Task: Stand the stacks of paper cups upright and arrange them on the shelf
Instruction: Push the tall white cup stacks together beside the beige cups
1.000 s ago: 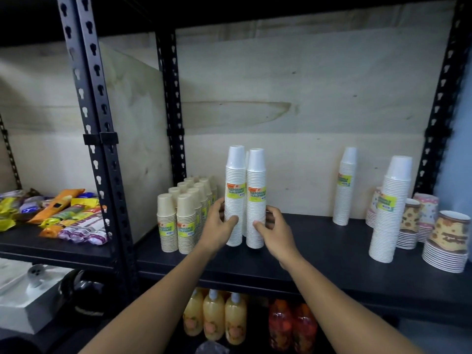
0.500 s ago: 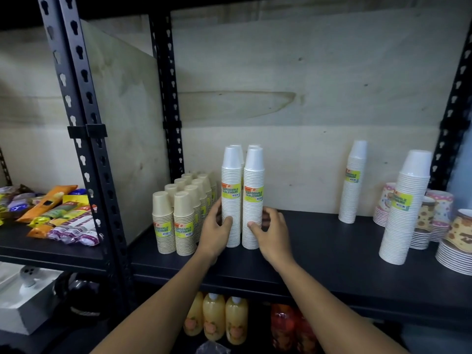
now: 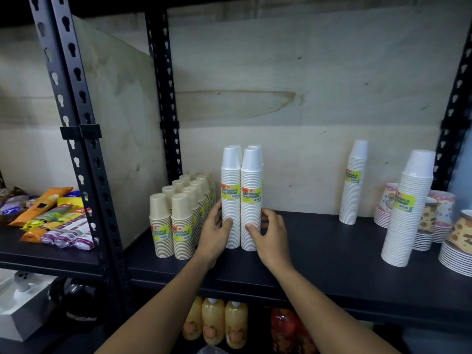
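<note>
Cup stacks (image 3: 231,208) between curled fingers (image 3: 228,222)

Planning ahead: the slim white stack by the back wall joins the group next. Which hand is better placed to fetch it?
Probably right. The right hand grips the grouped white stacks on the side facing the slim white stack, bare shelf between. The left hand grips their far side, beside the beige stacks.

I see a black slotted post (image 3: 76,118) up front. Right of it, a plywood divider (image 3: 122,129) runs back to a pale plywood wall (image 3: 319,72). The dark shelf (image 3: 332,254) spans rightward from the post. Below it, the light turns dim.
</note>
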`<state>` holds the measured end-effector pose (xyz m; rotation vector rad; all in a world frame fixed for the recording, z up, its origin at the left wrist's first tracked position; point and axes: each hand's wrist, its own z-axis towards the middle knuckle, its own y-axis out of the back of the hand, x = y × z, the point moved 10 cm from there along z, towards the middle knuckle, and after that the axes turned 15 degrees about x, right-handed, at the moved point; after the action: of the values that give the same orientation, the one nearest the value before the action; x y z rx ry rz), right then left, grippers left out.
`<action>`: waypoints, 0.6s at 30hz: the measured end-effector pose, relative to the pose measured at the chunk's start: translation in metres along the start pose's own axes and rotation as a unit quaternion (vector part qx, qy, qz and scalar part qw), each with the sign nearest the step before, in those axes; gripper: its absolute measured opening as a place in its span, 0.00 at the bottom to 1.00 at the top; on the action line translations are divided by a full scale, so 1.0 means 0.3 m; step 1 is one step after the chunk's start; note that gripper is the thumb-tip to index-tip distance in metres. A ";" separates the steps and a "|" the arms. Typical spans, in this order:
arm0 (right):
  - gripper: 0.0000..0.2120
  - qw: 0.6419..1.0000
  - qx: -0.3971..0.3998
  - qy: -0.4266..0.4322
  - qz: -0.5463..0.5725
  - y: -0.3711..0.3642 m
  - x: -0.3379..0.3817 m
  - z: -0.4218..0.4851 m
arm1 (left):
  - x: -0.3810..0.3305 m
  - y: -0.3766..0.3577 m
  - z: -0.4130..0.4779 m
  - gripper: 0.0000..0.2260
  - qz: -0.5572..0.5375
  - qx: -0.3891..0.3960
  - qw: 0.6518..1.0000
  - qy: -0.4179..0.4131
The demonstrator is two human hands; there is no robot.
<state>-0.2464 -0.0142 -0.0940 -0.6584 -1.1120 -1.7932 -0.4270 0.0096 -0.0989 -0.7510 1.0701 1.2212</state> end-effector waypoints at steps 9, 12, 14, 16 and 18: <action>0.24 1.000 -0.007 -0.003 0.019 -0.004 -0.009 0.009 | 0.004 0.000 -0.004 0.27 -0.007 0.000 1.000 0.000; 0.26 1.000 -0.001 -0.001 0.017 -0.007 -0.011 0.010 | 0.011 0.007 -0.002 0.31 -0.004 -0.004 1.000 0.011; 0.28 1.000 0.005 0.001 0.013 -0.006 -0.010 0.008 | 0.015 0.016 -0.010 0.34 0.003 -0.021 1.000 0.020; 0.30 1.000 0.010 0.002 0.008 -0.004 -0.006 0.004 | 0.010 0.029 -0.023 0.36 0.015 -0.045 0.999 0.022; 0.29 1.000 0.012 -0.002 0.005 0.008 -0.001 -0.002 | -0.005 0.037 -0.037 0.36 0.026 -0.065 0.997 0.016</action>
<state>-0.2440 -0.0151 -0.0934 -0.6530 -1.1287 -1.7688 -0.4403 0.0015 -0.1004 -0.8502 1.0491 1.3364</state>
